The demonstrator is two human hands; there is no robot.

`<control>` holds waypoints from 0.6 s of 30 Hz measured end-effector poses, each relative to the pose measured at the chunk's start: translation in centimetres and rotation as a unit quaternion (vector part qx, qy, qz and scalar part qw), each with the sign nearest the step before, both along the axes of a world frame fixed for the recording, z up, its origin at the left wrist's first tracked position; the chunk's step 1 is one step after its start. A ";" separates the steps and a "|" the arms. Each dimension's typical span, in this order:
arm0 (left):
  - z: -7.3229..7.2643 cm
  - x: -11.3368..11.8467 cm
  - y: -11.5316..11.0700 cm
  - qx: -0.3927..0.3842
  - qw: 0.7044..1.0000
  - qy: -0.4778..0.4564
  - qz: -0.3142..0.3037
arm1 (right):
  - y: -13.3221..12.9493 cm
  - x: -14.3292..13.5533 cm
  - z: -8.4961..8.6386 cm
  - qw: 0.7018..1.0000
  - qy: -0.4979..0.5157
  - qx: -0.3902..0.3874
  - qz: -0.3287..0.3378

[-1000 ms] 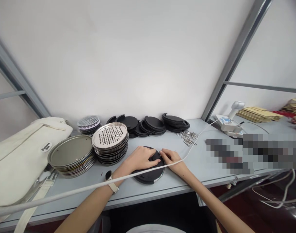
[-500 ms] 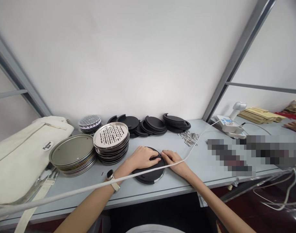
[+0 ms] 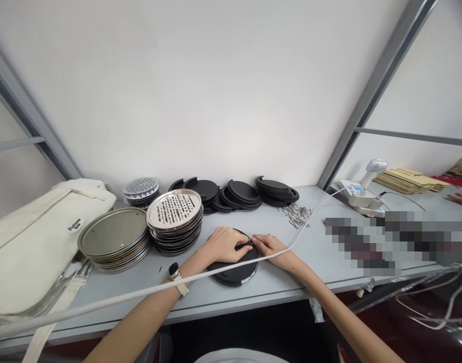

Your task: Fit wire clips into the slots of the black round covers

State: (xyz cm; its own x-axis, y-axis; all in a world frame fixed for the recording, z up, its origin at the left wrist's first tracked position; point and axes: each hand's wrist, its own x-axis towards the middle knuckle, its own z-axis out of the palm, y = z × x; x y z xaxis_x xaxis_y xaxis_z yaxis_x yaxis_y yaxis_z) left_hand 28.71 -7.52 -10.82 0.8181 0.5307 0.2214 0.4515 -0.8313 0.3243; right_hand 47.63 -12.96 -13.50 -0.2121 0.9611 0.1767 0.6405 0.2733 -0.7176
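Note:
A round black disc lies on the table in front of me, a shiny edge showing at its lower right. My left hand rests over its upper part, fingers curled round the far side and thumb near the right edge. At that edge my right hand pinches a small metal piece, mostly hidden by the fingertips. Beyond, to the right, is a pile of small metal wire hooks. More black discs are stacked along the wall.
Left of my hands stand a stack of round metal grater plates and a stack of round metal plates. A cream bag lies far left. A white cable crosses in front of my arms. A scanner on a stand is at right.
Both hands stay at the disc's right edge with only slight finger movement. The view has shifted a little.

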 end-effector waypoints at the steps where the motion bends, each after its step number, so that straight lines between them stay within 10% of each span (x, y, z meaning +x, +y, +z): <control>1: 0.0 0.0 0.0 0.000 1.000 -0.001 0.001 | 0.0 -0.1 0.0 1.000 0.000 0.004 -0.001; 18: -0.1 0.0 0.0 0.038 0.999 0.018 -0.013 | -0.3 -0.6 -0.6 0.997 -0.064 0.008 -0.037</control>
State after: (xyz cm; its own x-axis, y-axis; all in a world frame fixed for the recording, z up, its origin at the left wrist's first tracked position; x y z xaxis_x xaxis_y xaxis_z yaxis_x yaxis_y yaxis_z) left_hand 28.76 -7.49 -10.89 0.8390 0.4927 0.2311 0.4403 -0.8641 0.2439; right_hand 47.01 -13.30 -14.13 -0.1635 0.9721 0.1684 0.7456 0.2335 -0.6241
